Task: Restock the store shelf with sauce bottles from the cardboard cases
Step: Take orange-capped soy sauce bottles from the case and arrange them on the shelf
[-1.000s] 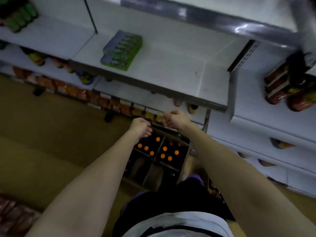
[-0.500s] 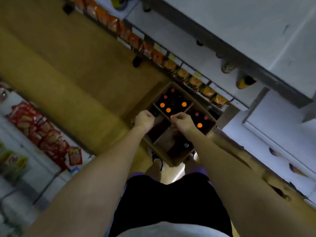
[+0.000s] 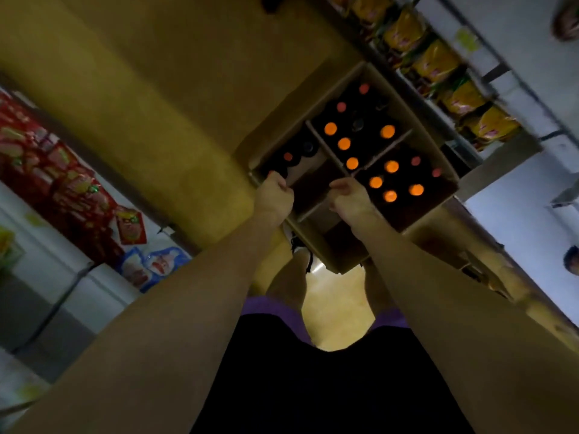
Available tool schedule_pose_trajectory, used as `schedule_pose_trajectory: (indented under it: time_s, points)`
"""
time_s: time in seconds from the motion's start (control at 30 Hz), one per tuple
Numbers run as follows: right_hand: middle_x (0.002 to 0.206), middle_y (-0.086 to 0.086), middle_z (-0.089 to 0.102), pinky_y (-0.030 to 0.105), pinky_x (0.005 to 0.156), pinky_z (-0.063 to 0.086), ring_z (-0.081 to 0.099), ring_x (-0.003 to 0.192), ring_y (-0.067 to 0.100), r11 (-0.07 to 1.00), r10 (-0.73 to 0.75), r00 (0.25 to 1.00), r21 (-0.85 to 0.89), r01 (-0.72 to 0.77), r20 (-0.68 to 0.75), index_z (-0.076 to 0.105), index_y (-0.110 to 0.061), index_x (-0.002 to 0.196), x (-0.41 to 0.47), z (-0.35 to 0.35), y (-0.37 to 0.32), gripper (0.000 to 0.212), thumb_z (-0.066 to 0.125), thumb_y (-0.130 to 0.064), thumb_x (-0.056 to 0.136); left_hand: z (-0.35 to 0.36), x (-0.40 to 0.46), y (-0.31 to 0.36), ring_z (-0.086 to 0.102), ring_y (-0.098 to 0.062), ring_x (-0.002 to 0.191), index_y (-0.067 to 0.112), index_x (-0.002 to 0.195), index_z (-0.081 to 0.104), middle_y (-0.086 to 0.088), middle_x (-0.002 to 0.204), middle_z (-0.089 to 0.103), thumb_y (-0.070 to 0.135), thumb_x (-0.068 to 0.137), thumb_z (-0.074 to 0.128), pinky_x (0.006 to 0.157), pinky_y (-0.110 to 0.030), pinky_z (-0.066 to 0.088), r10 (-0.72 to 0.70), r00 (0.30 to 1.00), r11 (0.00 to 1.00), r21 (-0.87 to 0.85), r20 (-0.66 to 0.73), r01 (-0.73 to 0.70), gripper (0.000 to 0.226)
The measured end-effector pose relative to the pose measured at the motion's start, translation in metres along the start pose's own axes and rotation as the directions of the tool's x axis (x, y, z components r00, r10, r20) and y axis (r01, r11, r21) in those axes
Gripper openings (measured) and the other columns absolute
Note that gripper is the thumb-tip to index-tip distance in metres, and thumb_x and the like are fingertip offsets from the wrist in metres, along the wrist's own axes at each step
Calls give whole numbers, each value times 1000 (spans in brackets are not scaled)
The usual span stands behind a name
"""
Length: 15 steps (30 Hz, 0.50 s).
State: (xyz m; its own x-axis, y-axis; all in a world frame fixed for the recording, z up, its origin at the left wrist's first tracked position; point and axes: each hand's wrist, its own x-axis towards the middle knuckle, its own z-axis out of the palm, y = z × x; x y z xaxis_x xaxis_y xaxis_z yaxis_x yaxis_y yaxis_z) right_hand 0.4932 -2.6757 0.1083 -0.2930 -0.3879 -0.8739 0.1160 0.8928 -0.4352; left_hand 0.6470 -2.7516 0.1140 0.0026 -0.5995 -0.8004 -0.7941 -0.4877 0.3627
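1. Sauce bottles point(image 3: 344, 143), orange and red caps up, packed in the cardboard case point(image 3: 445, 166) on the aisle floor at one o'clock from frame centre, hard against the foot of the store shelf point(image 3: 517, 98).
2. Case split by cardboard dividers point(image 3: 326, 151); far compartments at twelve and two o'clock well filled, the cell at nine o'clock down to a few, near cells looking bare.
3. Left hand point(image 3: 274, 195) curled into a fist at the case's nine o'clock rim, beside a red cap; whether clamped on a bottle neck or on nothing, cannot tell through the blur.
4. Right hand point(image 3: 349, 195) over the central divider, fingers loosely curled and slightly apart, apparently holding nothing.
5. Yellow snack packets point(image 3: 435, 62) lining the bottom tier at one o'clock; red packets point(image 3: 62, 180) across the aisle at nine o'clock.
6. Judged step: reaching down for the next bottles. Best done by gripping each neck just below the cap, lifting straight up clear of the dividers, one bottle per hand, knees bent.
7. Risk to mind: glass knocking glass in tight cells, or a divider dragged up with the bottle.
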Motion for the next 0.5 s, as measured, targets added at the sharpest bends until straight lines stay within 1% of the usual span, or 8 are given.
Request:
schedule_pose_trajectory:
  time_s: [0.03,0.07,0.13,0.17,0.23,0.27,0.4,0.5]
  points:
    - [97,-1,63,45,98,55,65,106,31,1000,2,1000,-6,-2,4,61,-20,108,9,5,3,19,59,-7,95,4,9,-7,54,-23,102,11,99,51,-2,102,57,7,99,52,91,-30,44,-16,1000,1000,-2,7,16,5]
    - [98,-1,63,42,96,56,65,106,30,1000,3,1000,-17,-2,11,60,-20,112,19,11,7,21,58,-8,95,6,18,-14,58,-28,109,9,107,53,-9,112,60,7,99,52,96,-33,46,-35,999,999,1,7,35,8]
    - [101,-3,62,39,94,55,64,106,27,999,-1,999,-43,2,35,59,-21,119,38,24,15,25,59,-10,97,11,37,-25,57,-32,122,5,118,54,-16,134,58,5,99,51,102,-34,47,-69,998,998,-7,4,69,19]
    - [101,-6,60,40,96,54,63,108,26,999,0,999,-49,2,47,59,-22,121,47,31,17,27,60,-11,97,13,47,-31,57,-31,122,4,121,53,-16,135,57,5,99,51,98,-31,47,-76,997,997,-20,0,76,21]
    - [102,-10,58,44,102,53,61,113,25,999,4,998,-44,-1,67,59,-20,123,65,48,23,30,62,-10,96,18,69,-46,59,-29,116,6,126,53,-14,127,59,8,99,53,89,-28,46,-90,996,996,-20,-13,89,27]
    - [102,-9,58,46,103,52,60,115,26,999,2,997,-41,1,75,59,-19,124,75,57,26,31,62,-9,95,21,79,-54,59,-29,115,7,129,52,-13,125,60,9,99,54,88,-29,47,-100,995,995,-16,-20,99,30]
    - [112,3,59,52,102,52,60,116,32,999,-2,995,-34,5,97,56,-16,128,115,91,40,37,62,-8,93,29,121,-84,59,-27,118,10,138,49,-14,128,59,14,99,60,99,-32,50,-105,993,994,-23,-59,104,41]
    - [115,1,57,49,105,50,59,119,29,1000,4,994,12,-6,108,54,-13,134,142,110,51,41,62,-7,95,39,157,-100,56,-25,125,14,140,47,-9,136,56,23,91,72,108,-41,47,-42,996,996,-83,-80,36,56]
